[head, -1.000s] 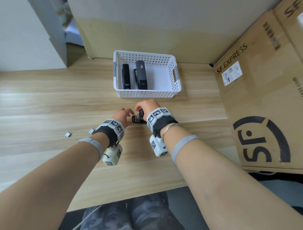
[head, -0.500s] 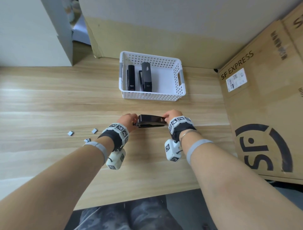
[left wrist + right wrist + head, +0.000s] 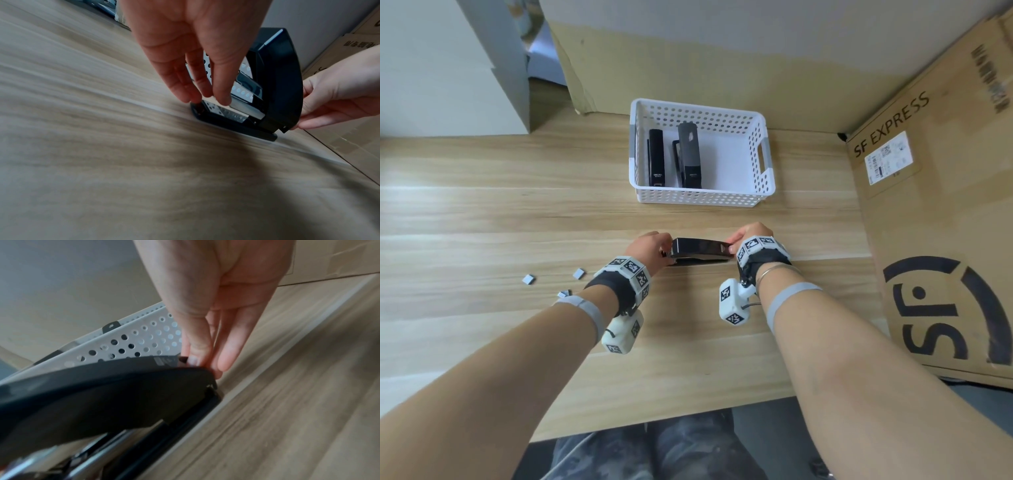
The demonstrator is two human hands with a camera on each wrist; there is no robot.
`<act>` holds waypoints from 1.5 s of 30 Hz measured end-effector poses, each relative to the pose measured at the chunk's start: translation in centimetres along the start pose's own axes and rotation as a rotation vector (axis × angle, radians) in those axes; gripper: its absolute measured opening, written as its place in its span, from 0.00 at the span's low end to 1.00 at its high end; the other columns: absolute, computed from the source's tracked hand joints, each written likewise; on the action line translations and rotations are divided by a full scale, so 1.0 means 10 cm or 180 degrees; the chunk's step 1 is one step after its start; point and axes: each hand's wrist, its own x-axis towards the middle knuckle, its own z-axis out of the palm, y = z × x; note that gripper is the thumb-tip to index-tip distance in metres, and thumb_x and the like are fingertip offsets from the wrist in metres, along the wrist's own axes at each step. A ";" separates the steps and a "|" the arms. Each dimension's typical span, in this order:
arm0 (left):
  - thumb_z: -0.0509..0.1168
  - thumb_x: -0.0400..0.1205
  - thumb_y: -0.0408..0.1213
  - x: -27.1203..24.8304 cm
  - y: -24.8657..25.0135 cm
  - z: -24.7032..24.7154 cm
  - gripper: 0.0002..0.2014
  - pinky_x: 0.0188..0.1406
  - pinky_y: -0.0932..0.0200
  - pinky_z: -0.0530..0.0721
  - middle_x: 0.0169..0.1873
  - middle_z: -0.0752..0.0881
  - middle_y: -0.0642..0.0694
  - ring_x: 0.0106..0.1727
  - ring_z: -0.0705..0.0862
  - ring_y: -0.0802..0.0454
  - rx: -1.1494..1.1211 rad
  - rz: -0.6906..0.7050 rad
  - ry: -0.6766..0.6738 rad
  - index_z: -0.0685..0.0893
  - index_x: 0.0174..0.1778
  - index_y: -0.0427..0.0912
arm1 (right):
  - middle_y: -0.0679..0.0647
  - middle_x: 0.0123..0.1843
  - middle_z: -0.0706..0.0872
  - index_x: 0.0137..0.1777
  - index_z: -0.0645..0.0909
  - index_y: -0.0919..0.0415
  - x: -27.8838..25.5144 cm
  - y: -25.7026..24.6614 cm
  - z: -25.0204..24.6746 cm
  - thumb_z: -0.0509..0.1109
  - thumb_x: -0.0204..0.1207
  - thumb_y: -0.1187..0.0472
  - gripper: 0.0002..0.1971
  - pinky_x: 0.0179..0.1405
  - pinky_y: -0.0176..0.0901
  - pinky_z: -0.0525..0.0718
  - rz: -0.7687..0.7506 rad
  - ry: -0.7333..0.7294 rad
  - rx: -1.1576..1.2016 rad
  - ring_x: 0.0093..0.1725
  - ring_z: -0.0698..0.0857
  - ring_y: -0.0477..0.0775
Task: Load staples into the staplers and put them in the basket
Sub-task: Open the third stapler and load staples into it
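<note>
The left hand's fingertips [image 3: 186, 95] point down, almost straight and close together, touching the front end of the black stapler [image 3: 273, 91] at its base and metal staple channel. The right hand's fingertips [image 3: 226, 360] pinch the opposite, hinge end of the stapler's top cover, thumb against fingers.

The left wrist view shows what the head view hides: the cover is lifted off the base, opening a wedge with the silvery channel exposed, while the base lies flat on the wooden table [image 3: 102, 162]. From the head camera the stapler [image 3: 700, 251] looks nearly closed; its long axis runs left to right between the left hand [image 3: 650, 246] and the right hand [image 3: 748, 236], the open front toward the left hand. The right wrist view shows only the dark cover close up, with the white basket [image 3: 133, 340] behind it.

The stapler sits near the table's middle, well short of the basket [image 3: 763, 161], which holds two dark staplers [image 3: 690, 157] lying side by side lengthwise. Small staple strips [image 3: 529, 279] lie on the table to the left.
</note>
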 end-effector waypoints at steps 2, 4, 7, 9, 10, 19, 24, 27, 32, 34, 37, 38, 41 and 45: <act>0.71 0.74 0.35 0.00 0.00 -0.01 0.13 0.54 0.52 0.81 0.54 0.84 0.37 0.52 0.84 0.39 0.0030 0.0014 -0.0017 0.81 0.52 0.35 | 0.66 0.53 0.90 0.53 0.89 0.69 -0.01 -0.04 -0.01 0.76 0.70 0.73 0.12 0.53 0.37 0.83 0.0019 0.0010 -0.0076 0.50 0.89 0.61; 0.70 0.74 0.35 0.00 0.01 -0.02 0.13 0.54 0.52 0.80 0.54 0.84 0.38 0.52 0.84 0.39 0.0058 0.0021 -0.0037 0.81 0.52 0.36 | 0.65 0.55 0.90 0.54 0.89 0.70 0.00 -0.07 -0.01 0.77 0.70 0.72 0.12 0.54 0.36 0.82 0.0070 0.0004 -0.0147 0.55 0.88 0.63; 0.70 0.74 0.35 0.01 0.01 -0.03 0.13 0.54 0.54 0.80 0.55 0.84 0.39 0.53 0.84 0.40 0.0097 0.0007 -0.0064 0.81 0.53 0.37 | 0.64 0.56 0.89 0.54 0.89 0.69 0.00 -0.10 -0.01 0.77 0.71 0.71 0.12 0.52 0.34 0.81 0.0153 0.0023 -0.0154 0.55 0.88 0.62; 0.70 0.75 0.35 0.01 0.01 -0.04 0.13 0.53 0.54 0.80 0.55 0.84 0.39 0.54 0.83 0.41 0.0122 0.0009 -0.0088 0.81 0.54 0.37 | 0.64 0.52 0.90 0.53 0.88 0.70 -0.01 -0.08 -0.01 0.76 0.71 0.72 0.11 0.43 0.30 0.83 0.0154 0.0048 -0.0136 0.44 0.89 0.57; 0.70 0.75 0.35 0.01 0.01 -0.05 0.13 0.54 0.54 0.80 0.55 0.84 0.39 0.54 0.83 0.41 0.0136 0.0007 -0.0094 0.81 0.54 0.38 | 0.63 0.49 0.90 0.53 0.88 0.71 -0.02 -0.07 -0.01 0.76 0.70 0.72 0.11 0.37 0.29 0.83 0.0145 0.0049 -0.0103 0.38 0.89 0.55; 0.67 0.75 0.33 -0.07 -0.11 -0.15 0.10 0.50 0.56 0.79 0.54 0.84 0.40 0.48 0.81 0.45 0.0248 -0.0013 -0.0086 0.82 0.52 0.39 | 0.57 0.64 0.87 0.64 0.83 0.59 -0.13 -0.19 -0.03 0.70 0.77 0.68 0.16 0.53 0.35 0.76 -0.0062 -0.0274 -0.0813 0.61 0.85 0.56; 0.68 0.75 0.33 -0.17 -0.33 -0.35 0.10 0.51 0.53 0.81 0.54 0.84 0.41 0.51 0.83 0.44 0.0429 -0.0078 -0.0165 0.82 0.52 0.40 | 0.56 0.70 0.82 0.71 0.79 0.58 -0.25 -0.31 0.04 0.64 0.80 0.67 0.19 0.65 0.41 0.78 -0.0049 -0.0268 -0.1174 0.70 0.80 0.58; 0.67 0.76 0.33 -0.24 -0.47 -0.46 0.09 0.51 0.55 0.80 0.54 0.86 0.42 0.50 0.83 0.45 0.0472 -0.0099 -0.0146 0.82 0.52 0.40 | 0.58 0.67 0.84 0.66 0.83 0.60 -0.30 -0.40 0.06 0.63 0.80 0.69 0.17 0.67 0.45 0.80 -0.0107 -0.0106 -0.1153 0.67 0.82 0.60; 0.63 0.75 0.25 -0.41 -0.74 -0.63 0.15 0.50 0.55 0.80 0.57 0.83 0.41 0.53 0.82 0.43 0.0551 -0.0423 -0.0110 0.81 0.57 0.41 | 0.54 0.60 0.87 0.57 0.84 0.55 -0.38 -0.67 0.32 0.60 0.79 0.71 0.16 0.57 0.44 0.85 -0.0555 0.0527 -0.0745 0.58 0.86 0.57; 0.62 0.74 0.23 -0.47 -0.85 -0.67 0.18 0.52 0.54 0.80 0.58 0.81 0.41 0.55 0.81 0.43 0.0634 -0.0583 -0.0185 0.81 0.58 0.43 | 0.53 0.59 0.87 0.54 0.85 0.54 -0.42 -0.82 0.44 0.60 0.80 0.70 0.15 0.56 0.44 0.85 -0.0722 0.0549 -0.0637 0.56 0.86 0.56; 0.65 0.75 0.28 -0.55 -0.95 -0.69 0.15 0.54 0.53 0.80 0.57 0.81 0.39 0.58 0.81 0.39 0.0753 -0.0640 -0.0257 0.82 0.57 0.42 | 0.54 0.58 0.87 0.52 0.86 0.52 -0.48 -1.02 0.64 0.59 0.79 0.70 0.16 0.56 0.46 0.86 -0.0923 0.0468 -0.0669 0.54 0.86 0.57; 0.64 0.76 0.29 -0.57 -0.96 -0.68 0.14 0.51 0.54 0.79 0.57 0.81 0.38 0.58 0.81 0.38 0.0757 -0.0654 -0.0264 0.82 0.57 0.41 | 0.55 0.58 0.87 0.51 0.86 0.52 -0.50 -1.07 0.70 0.59 0.79 0.70 0.17 0.56 0.46 0.86 -0.0979 0.0453 -0.0699 0.54 0.86 0.57; 0.63 0.77 0.28 -0.61 -0.98 -0.65 0.12 0.48 0.56 0.77 0.56 0.81 0.36 0.57 0.81 0.36 0.0706 -0.0678 -0.0244 0.83 0.55 0.39 | 0.55 0.57 0.87 0.49 0.87 0.51 -0.56 -1.15 0.83 0.58 0.77 0.70 0.17 0.55 0.45 0.86 -0.1153 0.0412 -0.0878 0.55 0.86 0.57; 0.60 0.79 0.29 -0.64 -0.98 -0.60 0.11 0.44 0.52 0.79 0.54 0.81 0.33 0.50 0.82 0.36 0.0575 -0.0553 -0.0140 0.83 0.54 0.36 | 0.54 0.57 0.87 0.50 0.86 0.50 -0.60 -1.18 0.95 0.58 0.74 0.71 0.19 0.55 0.44 0.84 -0.1245 0.0292 -0.1081 0.56 0.85 0.57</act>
